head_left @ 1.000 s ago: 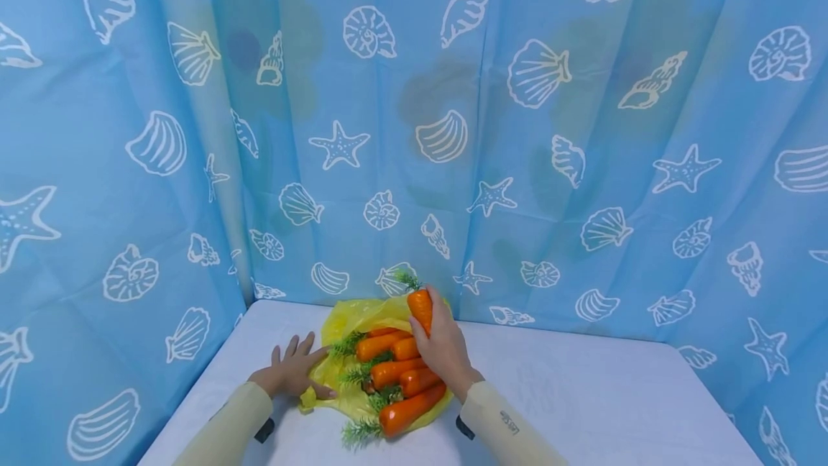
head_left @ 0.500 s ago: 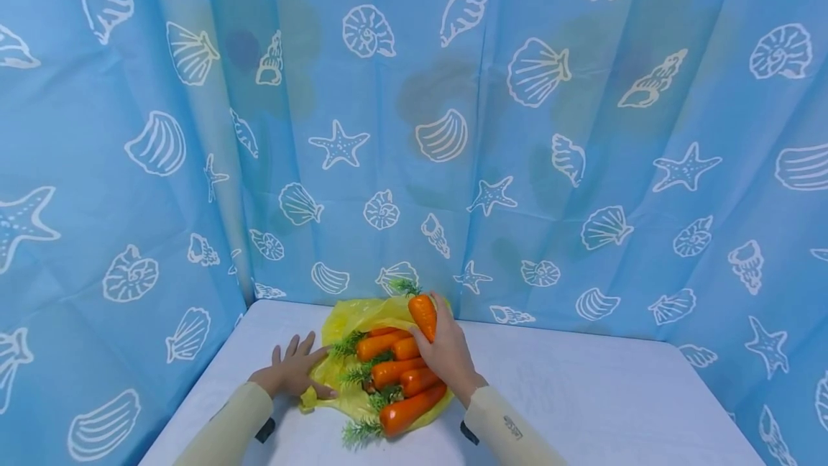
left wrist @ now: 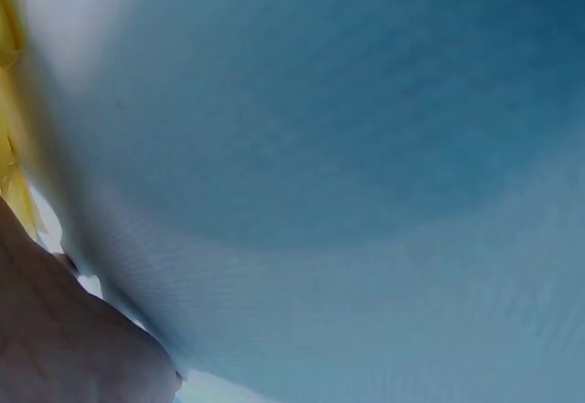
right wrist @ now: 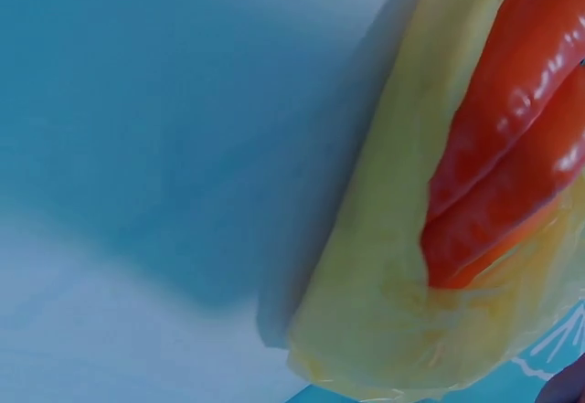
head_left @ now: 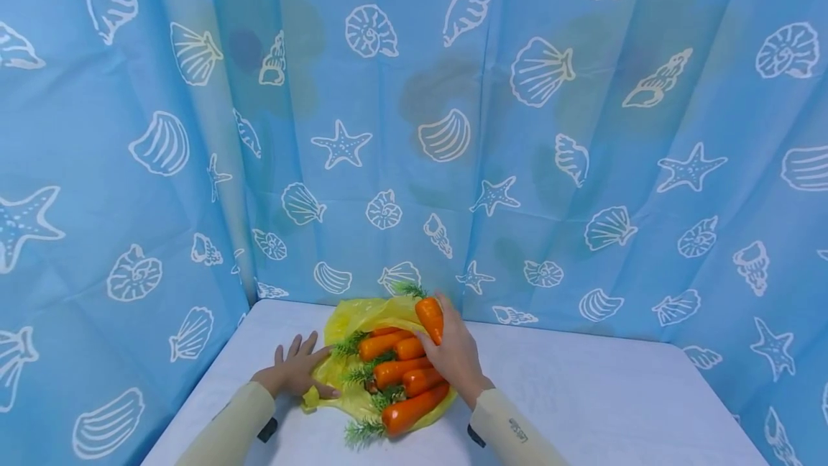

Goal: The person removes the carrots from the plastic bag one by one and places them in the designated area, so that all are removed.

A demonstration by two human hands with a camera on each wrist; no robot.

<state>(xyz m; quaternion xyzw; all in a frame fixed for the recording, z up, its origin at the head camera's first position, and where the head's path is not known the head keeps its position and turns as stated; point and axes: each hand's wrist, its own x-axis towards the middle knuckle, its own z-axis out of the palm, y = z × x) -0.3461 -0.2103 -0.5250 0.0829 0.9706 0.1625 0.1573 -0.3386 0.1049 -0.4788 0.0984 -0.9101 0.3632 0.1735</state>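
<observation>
Yellow bag (head_left: 354, 316) of carrots (head_left: 414, 410) near back edge of white table (head_left: 582, 387), room rightward. Left hand (head_left: 296, 371), fingers spread, touches bag; right hand (head_left: 458, 352) grips upper carrot (head_left: 430, 315), fingertips unclear.

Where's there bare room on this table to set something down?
The widest patch is the white table right of the right hand, back to the blue curtain. A smaller one lies between left hand, curtain and yellow bag. Crowded: the bag, heaped with carrots.
</observation>
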